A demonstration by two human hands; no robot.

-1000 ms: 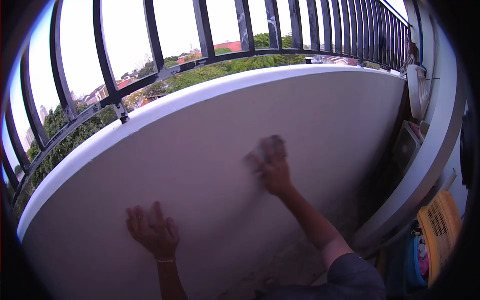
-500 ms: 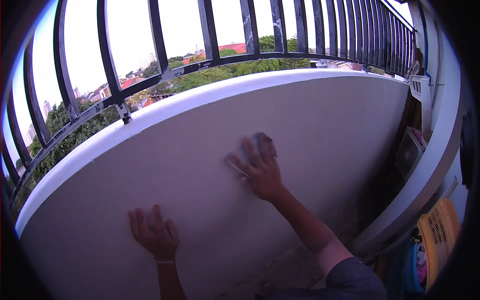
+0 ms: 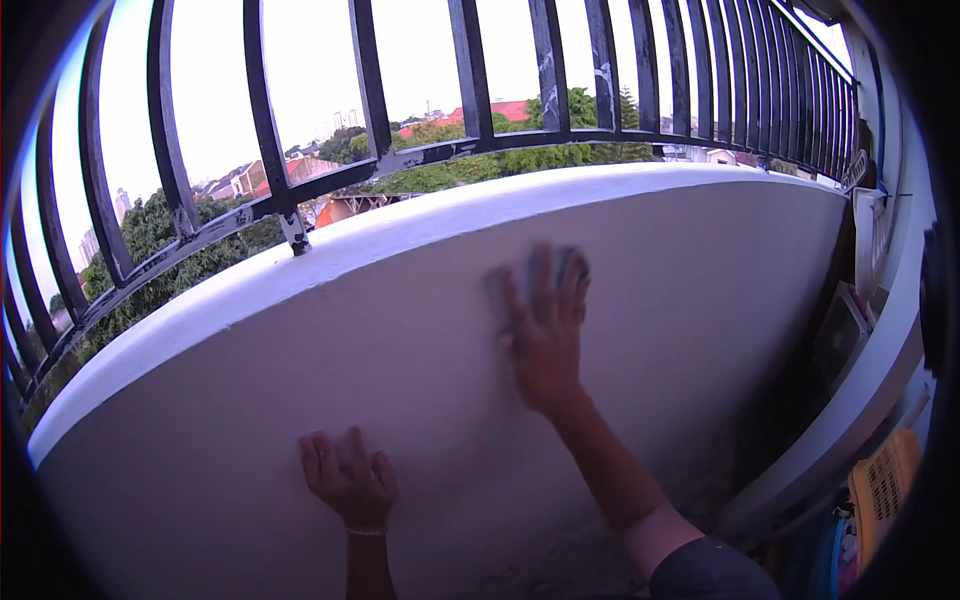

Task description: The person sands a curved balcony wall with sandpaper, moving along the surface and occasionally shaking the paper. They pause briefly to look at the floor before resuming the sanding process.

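Note:
My right hand (image 3: 548,335) is pressed to the pale wall (image 3: 420,320), its fingers lying over a small dark grey-blue sheet (image 3: 574,264). Only part of that sheet shows above and between the fingers, and motion blur hides its exact kind. Lower and to the left, my left hand (image 3: 347,478) rests against the same wall with fingers spread and nothing in it. A thin bracelet (image 3: 366,531) circles the left wrist.
Above the wall's white ledge (image 3: 400,232) runs a black metal railing (image 3: 470,75) with chipped paint. To the right are a curved white edge (image 3: 850,425), a boxy light panel (image 3: 840,325) and a yellow basket (image 3: 885,487) beside a blue tub (image 3: 830,555).
My right hand has slid a little up the wall with the sheet, its fingers now more upright. The left hand keeps about the same spot on the wall. The view has shifted slightly.

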